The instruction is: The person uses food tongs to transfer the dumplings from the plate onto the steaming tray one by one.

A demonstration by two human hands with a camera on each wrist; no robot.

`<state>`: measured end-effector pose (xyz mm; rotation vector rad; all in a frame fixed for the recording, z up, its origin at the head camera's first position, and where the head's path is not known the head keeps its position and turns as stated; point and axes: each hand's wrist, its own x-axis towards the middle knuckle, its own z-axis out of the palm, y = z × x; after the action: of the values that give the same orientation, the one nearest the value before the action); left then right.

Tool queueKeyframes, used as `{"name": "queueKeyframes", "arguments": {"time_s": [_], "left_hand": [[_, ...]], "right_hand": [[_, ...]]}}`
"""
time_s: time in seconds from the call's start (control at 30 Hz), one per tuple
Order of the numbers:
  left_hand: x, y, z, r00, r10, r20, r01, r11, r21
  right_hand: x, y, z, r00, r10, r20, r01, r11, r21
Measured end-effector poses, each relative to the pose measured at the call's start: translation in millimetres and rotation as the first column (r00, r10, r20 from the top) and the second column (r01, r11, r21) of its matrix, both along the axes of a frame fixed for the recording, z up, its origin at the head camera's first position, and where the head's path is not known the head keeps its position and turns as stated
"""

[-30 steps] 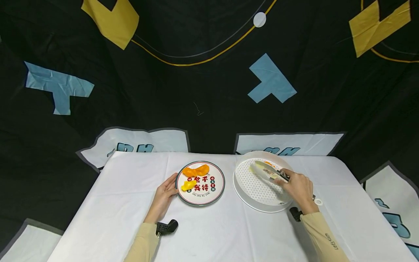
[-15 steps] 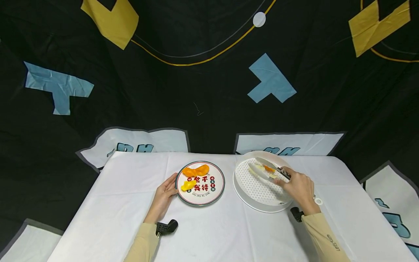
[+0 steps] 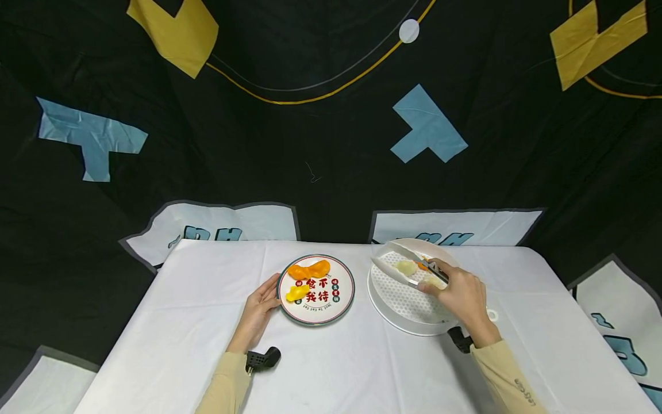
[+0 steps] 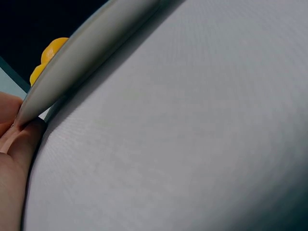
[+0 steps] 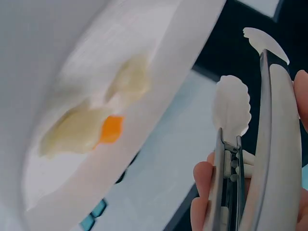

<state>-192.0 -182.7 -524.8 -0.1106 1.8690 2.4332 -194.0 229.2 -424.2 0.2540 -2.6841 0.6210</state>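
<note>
My left hand (image 3: 258, 310) pinches the left rim of a round plate (image 3: 345, 293) with red and dark lettering; the left wrist view shows the plate's rim (image 4: 57, 82) between thumb and fingers. Two orange dumpling-shaped pieces (image 3: 319, 268) and a yellow one (image 3: 297, 293) lie on it. With my right hand (image 3: 465, 299) I hold metal tongs (image 3: 395, 275), their arms spread with nothing between the tips, over a white perforated steamer tray (image 3: 414, 305). Pale dumpling-shaped pieces (image 5: 74, 130) and an orange piece (image 5: 111, 129) sit in the tray, partly hidden in the head view.
A white cloth (image 3: 331, 374) covers the table. Behind it hangs a black backdrop (image 3: 269, 161) with blue and yellow shapes. A small white ring (image 3: 492, 315) shows at the tray's right side, near my right wrist.
The tong arms have spread wider and moved left and slightly up over the tray, so the pale and orange pieces show between them. My left hand and the plate stay put.
</note>
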Motion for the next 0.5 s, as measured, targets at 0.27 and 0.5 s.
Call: {"name": "queueKeyframes", "arguments": {"time_s": [0.27, 0.5], "left_hand": [[0.0, -1.2, 0.0, 1.000, -0.006, -0.006, 0.006, 1.000, -0.005], [0.5, -1.0, -0.7, 1.000, -0.009, -0.016, 0.008, 1.000, -0.003]], "right_hand": [[12.1, -35.9, 5.7, 0.994, 0.106, -0.014, -0.106, 0.994, 0.008], [21.8, -74.1, 1.0, 0.983, 0.178, -0.051, -0.178, 0.984, 0.003]]}}
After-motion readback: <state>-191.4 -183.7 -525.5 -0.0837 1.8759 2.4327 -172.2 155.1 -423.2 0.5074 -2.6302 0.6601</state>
